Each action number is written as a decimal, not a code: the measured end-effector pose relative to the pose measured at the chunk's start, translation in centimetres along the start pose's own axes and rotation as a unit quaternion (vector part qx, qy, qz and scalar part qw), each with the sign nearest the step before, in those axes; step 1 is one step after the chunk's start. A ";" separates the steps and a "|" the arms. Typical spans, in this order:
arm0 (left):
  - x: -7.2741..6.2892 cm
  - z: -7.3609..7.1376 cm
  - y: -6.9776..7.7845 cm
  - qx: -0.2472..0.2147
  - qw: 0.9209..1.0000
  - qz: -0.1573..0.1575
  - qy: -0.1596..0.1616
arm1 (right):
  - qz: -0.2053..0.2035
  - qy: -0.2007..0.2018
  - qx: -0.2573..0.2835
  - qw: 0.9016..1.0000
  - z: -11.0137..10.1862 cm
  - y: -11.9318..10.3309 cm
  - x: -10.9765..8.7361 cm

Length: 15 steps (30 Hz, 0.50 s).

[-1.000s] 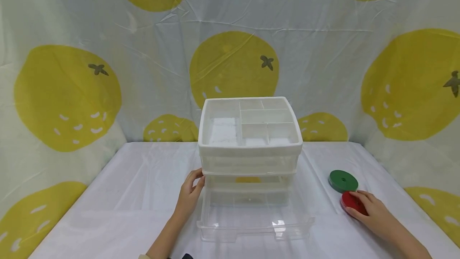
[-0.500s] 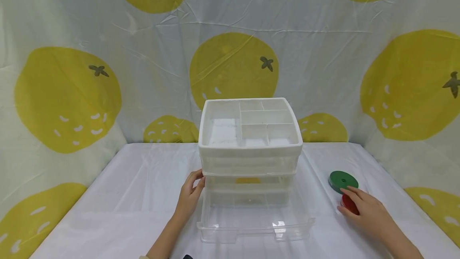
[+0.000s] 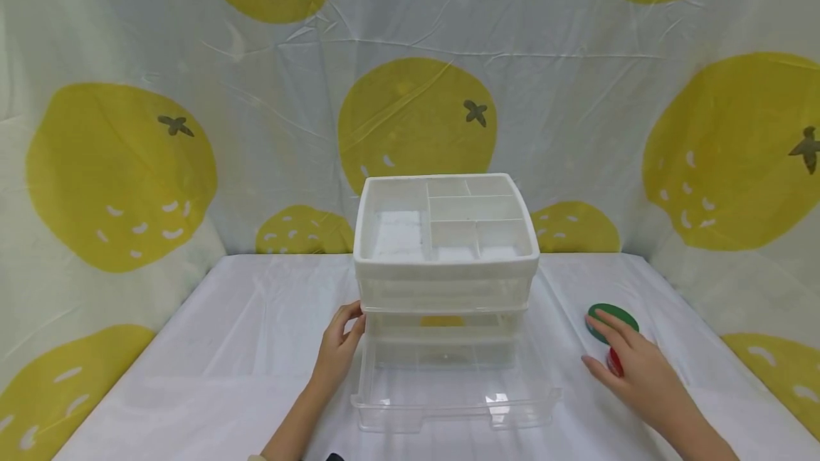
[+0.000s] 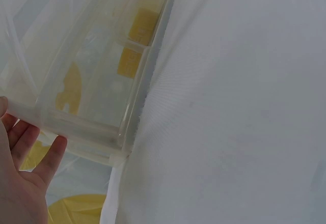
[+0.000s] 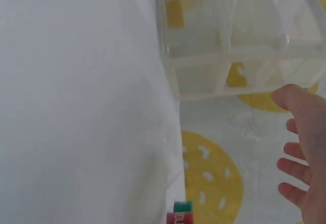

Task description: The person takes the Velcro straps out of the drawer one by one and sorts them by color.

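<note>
A white plastic drawer unit [image 3: 446,260] stands in the middle of the table in the head view, its clear bottom drawer [image 3: 487,412] pulled out toward me. My left hand [image 3: 337,340] rests its fingertips against the unit's left side; in the left wrist view its fingers [image 4: 52,159] are spread along the frame. Over at the right, my right hand [image 3: 647,379] hovers with spread fingers above a flat red disc [image 3: 614,361], hiding most of it. Just behind the red disc lies a similar green disc [image 3: 624,314], partly covered by those fingers.
The unit's top tray [image 3: 397,233] has several compartments with low dividers. A white cloth [image 3: 211,347] covers the table. Behind it and on both sides hangs a curtain [image 3: 564,126] printed with yellow fruit.
My right hand has let go of the red disc, lifted and moved left with its fingers spreading. Both discs stay in place. The left hand has not moved.
</note>
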<state>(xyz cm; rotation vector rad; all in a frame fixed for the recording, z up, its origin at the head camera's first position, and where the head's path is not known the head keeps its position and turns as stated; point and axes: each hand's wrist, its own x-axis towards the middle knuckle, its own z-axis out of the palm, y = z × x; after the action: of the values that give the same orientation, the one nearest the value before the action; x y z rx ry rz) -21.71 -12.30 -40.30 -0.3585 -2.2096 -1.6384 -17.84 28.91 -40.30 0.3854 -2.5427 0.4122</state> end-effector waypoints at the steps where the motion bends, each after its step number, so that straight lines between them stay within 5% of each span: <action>1: 0.0 0.0 0.0 0.000 1.000 0.000 0.000 | -0.004 0.010 0.001 1.000 -0.2 -0.4 0.1; 7: 0.0 -0.1 0.2 0.002 1.000 0.000 -0.003 | -0.031 0.056 0.057 0.996 -0.8 -2.8 -0.1; 15: -0.1 -0.1 0.4 0.003 1.000 -0.001 -0.003 | -0.116 0.086 0.118 0.982 -1.3 -4.8 -0.6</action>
<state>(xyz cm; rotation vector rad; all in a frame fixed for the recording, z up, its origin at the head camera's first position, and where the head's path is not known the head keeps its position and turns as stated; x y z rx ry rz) -21.45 -12.26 -39.94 -0.3596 -2.2198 -1.6328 -15.03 25.09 -38.54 0.6969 -2.2555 0.6297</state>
